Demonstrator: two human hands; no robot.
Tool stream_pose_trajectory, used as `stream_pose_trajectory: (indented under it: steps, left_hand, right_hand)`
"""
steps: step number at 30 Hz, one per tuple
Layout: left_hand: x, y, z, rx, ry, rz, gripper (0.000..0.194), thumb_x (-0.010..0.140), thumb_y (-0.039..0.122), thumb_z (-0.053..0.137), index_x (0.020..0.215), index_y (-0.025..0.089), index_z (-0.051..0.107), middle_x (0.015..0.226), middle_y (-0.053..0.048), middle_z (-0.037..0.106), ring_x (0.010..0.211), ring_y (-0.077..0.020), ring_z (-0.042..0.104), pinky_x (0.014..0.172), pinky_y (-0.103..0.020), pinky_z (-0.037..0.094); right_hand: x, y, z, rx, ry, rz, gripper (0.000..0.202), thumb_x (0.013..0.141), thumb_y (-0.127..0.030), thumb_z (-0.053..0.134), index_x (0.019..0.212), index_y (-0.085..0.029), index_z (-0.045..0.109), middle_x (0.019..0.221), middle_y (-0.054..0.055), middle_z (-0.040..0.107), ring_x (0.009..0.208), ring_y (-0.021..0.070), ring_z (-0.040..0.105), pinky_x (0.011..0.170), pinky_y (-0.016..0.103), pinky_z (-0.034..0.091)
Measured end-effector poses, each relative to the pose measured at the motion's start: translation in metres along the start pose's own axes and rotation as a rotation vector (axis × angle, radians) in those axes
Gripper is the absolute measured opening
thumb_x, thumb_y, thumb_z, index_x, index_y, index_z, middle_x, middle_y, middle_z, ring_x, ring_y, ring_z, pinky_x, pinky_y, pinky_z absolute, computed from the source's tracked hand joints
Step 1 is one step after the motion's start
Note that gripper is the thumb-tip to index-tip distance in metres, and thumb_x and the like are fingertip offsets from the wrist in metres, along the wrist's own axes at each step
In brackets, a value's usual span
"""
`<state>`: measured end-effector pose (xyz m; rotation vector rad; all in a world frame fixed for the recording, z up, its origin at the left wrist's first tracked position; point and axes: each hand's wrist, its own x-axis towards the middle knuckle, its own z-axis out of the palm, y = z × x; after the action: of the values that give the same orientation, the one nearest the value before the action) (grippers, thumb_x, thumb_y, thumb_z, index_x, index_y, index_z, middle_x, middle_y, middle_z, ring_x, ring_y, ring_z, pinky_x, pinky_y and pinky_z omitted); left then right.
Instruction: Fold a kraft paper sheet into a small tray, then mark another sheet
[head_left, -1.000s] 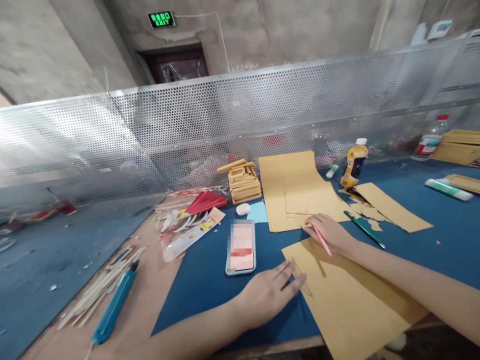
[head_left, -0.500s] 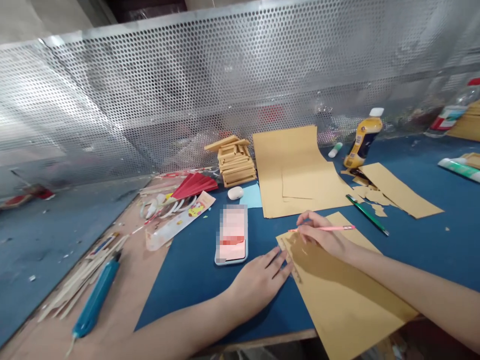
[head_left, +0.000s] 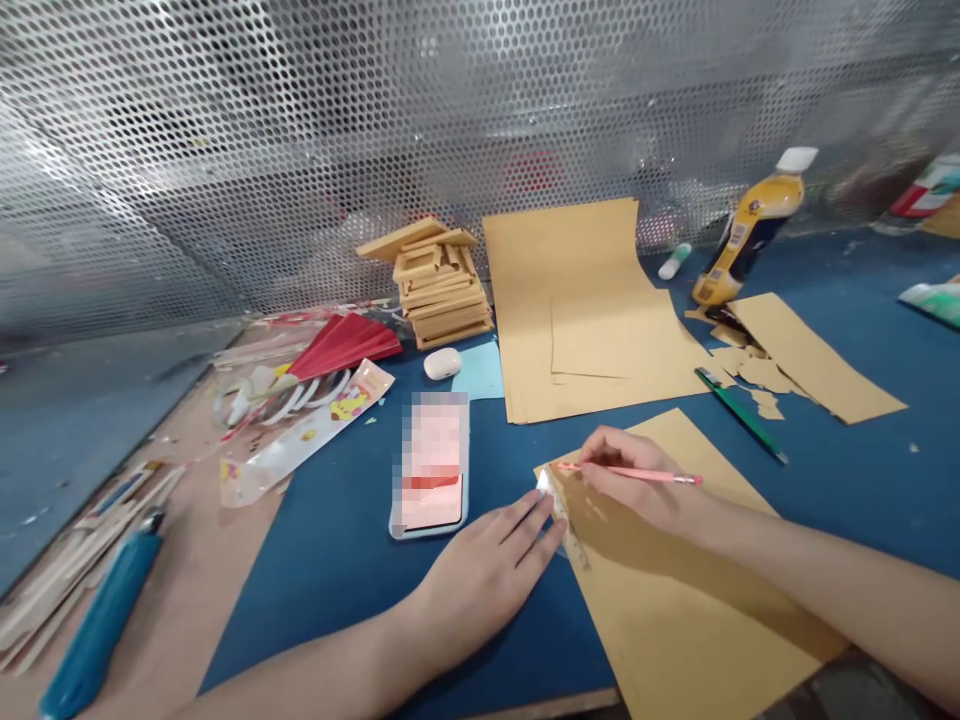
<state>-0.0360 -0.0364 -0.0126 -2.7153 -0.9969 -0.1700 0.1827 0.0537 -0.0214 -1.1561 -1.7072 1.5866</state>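
A sheet of brown kraft paper (head_left: 675,600) lies at an angle over the table's front edge. Along its left edge is a clear ruler (head_left: 576,545), partly covered by fingers. My left hand (head_left: 487,560) rests flat, fingers stretched out, their tips pressing on the ruler. Pinched in my right hand (head_left: 630,475) is a pink pencil (head_left: 667,476), its point at the paper's upper left corner beside the ruler's far end. A phone (head_left: 431,460) with a partly blurred screen lies left of my hands.
Behind stand a stack of folded kraft pieces (head_left: 444,300), larger kraft sheets (head_left: 525,330) and a yellow bottle (head_left: 750,235). A green pen (head_left: 739,412) and paper scraps (head_left: 761,375) lie right. Leftward are a teal tool (head_left: 105,620), wooden sticks and a red fan-shaped piece (head_left: 345,345). A perforated metal panel (head_left: 300,150) closes the back.
My right hand has brought the pencil point left, closer to the ruler's far end. My left hand stays on the ruler. The camera view has shifted, tipping down slightly.
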Motion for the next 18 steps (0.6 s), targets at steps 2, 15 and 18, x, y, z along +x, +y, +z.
stream_pose_trajectory:
  steps: [2, 15, 18]
  left_hand:
    - [0.0007, -0.0017, -0.0011, -0.016, 0.006, 0.010, 0.039, 0.097, 0.006, 0.028, 0.127, 0.010, 0.052, 0.129, -0.013, 0.057, 0.119, -0.0245, 0.055, 0.087, -0.034, 0.054]
    - [0.0023, -0.0063, -0.0033, -0.054, 0.007, 0.020, 0.040, 0.096, 0.005, 0.027, 0.126, 0.010, 0.054, 0.129, -0.012, 0.057, 0.120, -0.0236, 0.054, 0.090, -0.033, 0.053]
    - [0.0024, -0.0060, -0.0025, -0.043, -0.005, 0.020, 0.039, 0.096, 0.005, 0.029, 0.126, 0.010, 0.054, 0.129, -0.012, 0.057, 0.120, -0.0236, 0.054, 0.089, -0.032, 0.053]
  right_hand:
    - [0.0005, 0.0011, 0.0005, 0.009, 0.002, 0.008, 0.018, 0.085, -0.039, 0.058, 0.082, -0.021, 0.056, 0.067, -0.002, 0.056, 0.057, 0.0105, 0.049, 0.050, 0.022, 0.037]
    - [0.0012, -0.0018, 0.0006, -0.045, 0.036, 0.022, 0.015, 0.086, -0.035, 0.057, 0.081, -0.021, 0.057, 0.063, -0.003, 0.054, 0.054, 0.0089, 0.047, 0.047, 0.020, 0.034]
    - [0.0012, -0.0018, 0.0010, -0.014, 0.045, 0.033, 0.016, 0.086, -0.036, 0.057, 0.081, -0.021, 0.056, 0.063, -0.003, 0.054, 0.054, 0.0091, 0.047, 0.047, 0.020, 0.035]
